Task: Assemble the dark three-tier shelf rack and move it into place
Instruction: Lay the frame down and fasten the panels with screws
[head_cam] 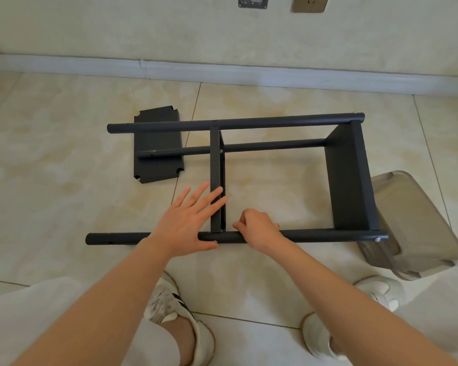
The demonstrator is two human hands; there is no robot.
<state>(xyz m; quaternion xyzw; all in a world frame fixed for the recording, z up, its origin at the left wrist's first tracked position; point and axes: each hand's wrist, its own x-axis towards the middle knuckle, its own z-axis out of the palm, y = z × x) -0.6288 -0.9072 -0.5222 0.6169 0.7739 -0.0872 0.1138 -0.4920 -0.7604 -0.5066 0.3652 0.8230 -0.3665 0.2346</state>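
Observation:
The dark rack (288,122) lies on its side on the tiled floor, with long round poles running left to right. One shelf panel (351,178) is fixed at the poles' right end, and a second shelf panel (216,159) stands between the poles at the middle. A third, loose shelf panel (158,165) lies flat on the floor under the poles' left ends. My left hand (188,220) lies flat with straight fingers against the middle panel and the near pole (328,235). My right hand (258,227), fingers curled, rests on the near pole just right of the middle panel; what it pinches is hidden.
A beige plastic bin (413,225) lies on its side against the rack's right end. The wall with its pale skirting board (222,72) runs behind the rack. My two feet in light shoes (169,302) stand close in front of the near pole.

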